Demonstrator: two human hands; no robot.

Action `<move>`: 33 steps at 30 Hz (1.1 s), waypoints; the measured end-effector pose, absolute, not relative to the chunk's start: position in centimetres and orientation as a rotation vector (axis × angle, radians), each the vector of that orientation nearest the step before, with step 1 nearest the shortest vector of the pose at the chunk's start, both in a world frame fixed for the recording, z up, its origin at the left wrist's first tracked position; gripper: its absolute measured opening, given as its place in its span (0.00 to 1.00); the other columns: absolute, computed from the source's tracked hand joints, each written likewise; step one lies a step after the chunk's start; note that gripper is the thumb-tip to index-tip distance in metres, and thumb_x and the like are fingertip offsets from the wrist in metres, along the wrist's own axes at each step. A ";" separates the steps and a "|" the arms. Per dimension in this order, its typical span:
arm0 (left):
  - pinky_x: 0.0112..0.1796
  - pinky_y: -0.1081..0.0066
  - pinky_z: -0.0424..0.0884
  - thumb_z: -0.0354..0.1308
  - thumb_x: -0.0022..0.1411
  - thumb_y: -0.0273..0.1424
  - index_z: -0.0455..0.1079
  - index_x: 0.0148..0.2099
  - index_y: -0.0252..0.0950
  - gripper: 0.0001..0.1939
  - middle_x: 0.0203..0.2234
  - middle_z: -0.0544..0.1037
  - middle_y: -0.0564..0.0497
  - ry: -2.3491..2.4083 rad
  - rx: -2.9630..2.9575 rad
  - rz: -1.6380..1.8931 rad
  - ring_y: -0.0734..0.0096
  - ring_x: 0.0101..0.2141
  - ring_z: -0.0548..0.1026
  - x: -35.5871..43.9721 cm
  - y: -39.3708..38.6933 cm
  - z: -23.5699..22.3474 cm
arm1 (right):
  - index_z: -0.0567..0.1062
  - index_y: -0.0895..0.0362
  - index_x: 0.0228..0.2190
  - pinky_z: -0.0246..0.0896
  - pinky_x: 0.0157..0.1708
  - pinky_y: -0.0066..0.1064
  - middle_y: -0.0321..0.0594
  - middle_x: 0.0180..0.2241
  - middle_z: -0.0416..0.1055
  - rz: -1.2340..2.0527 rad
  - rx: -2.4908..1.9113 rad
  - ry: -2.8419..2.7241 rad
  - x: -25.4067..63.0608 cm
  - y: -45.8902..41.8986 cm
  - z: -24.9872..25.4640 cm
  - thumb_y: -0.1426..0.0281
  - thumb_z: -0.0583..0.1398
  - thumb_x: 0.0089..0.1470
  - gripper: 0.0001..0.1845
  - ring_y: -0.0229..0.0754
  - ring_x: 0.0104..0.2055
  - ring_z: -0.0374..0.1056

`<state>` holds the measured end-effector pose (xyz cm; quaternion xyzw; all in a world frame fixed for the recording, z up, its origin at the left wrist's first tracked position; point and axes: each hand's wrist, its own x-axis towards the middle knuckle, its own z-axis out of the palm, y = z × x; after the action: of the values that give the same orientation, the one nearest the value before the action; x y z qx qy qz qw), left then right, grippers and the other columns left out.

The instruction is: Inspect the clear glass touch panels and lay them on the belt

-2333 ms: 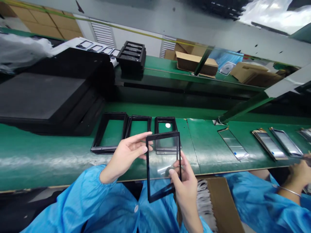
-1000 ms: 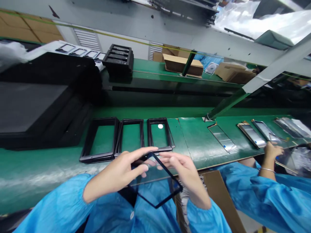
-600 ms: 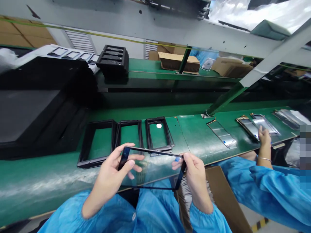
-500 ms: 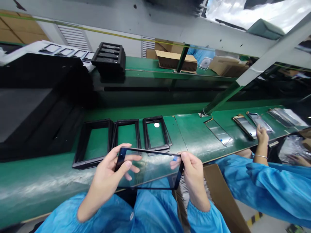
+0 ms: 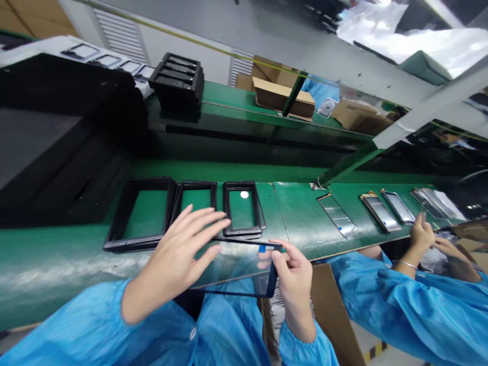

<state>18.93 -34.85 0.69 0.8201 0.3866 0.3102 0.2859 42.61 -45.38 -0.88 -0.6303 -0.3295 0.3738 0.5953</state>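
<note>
A clear glass touch panel (image 5: 240,269) with a black border and a small blue tab is held above the bench's front edge. My right hand (image 5: 293,277) pinches its right end between thumb and fingers. Over the panel's left end, my left hand (image 5: 186,249) is spread with fingers stretched out, hiding that end; whether it touches the glass I cannot tell. Just beyond lie stacks of black rectangular frames: a left stack (image 5: 114,241), a middle stack (image 5: 213,189) partly behind my left fingers, and a right stack (image 5: 244,234) with a white round spot inside its opening.
Black trays (image 5: 57,152) are piled at the left. Along the green bench (image 5: 301,229) to the right lie a single panel (image 5: 337,216) and further panels (image 5: 381,208). A co-worker's hand (image 5: 421,236) is near them. An open cardboard box (image 5: 335,310) stands below the bench.
My left hand has let go of the panel's left end and opened flat above it. My right hand still holds the panel, slightly further left. The co-worker's hand has moved right.
</note>
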 end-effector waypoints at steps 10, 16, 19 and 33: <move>0.47 0.63 0.80 0.57 0.73 0.37 0.84 0.56 0.48 0.17 0.47 0.88 0.50 0.839 2.221 0.587 0.55 0.46 0.86 20.7 -34.6 2.2 | 0.85 0.55 0.44 0.81 0.31 0.35 0.42 0.27 0.85 0.961 -1.416 -0.833 42.0 -45.4 -0.7 0.55 0.70 0.60 0.18 0.48 0.26 0.83; 0.38 0.68 0.81 0.53 0.76 0.40 0.78 0.63 0.44 0.21 0.40 0.88 0.47 0.851 1.689 0.476 0.61 0.35 0.87 21.5 -35.3 2.0 | 0.85 0.53 0.52 0.82 0.43 0.42 0.47 0.40 0.87 1.230 -1.220 -0.814 42.4 -44.4 -1.2 0.48 0.66 0.63 0.26 0.53 0.38 0.85; 0.33 0.68 0.81 0.57 0.73 0.46 0.74 0.65 0.35 0.27 0.44 0.87 0.39 0.907 1.292 0.541 0.56 0.38 0.87 21.3 -36.0 1.3 | 0.88 0.55 0.45 0.81 0.39 0.40 0.48 0.38 0.87 1.132 -1.262 -0.717 42.8 -44.1 -2.1 0.47 0.64 0.64 0.25 0.52 0.35 0.85; 0.41 0.60 0.85 0.64 0.68 0.48 0.72 0.67 0.37 0.32 0.51 0.85 0.36 0.996 1.249 0.620 0.49 0.44 0.86 20.0 -36.8 0.1 | 0.85 0.54 0.25 0.77 0.26 0.34 0.41 0.24 0.83 0.960 -1.337 -0.920 41.8 -43.7 0.1 0.50 0.59 0.68 0.28 0.47 0.23 0.80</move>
<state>19.95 -36.75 0.07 0.5508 0.4392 0.2736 0.6549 41.81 -43.68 0.15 -0.5738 -0.3947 0.4120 0.5875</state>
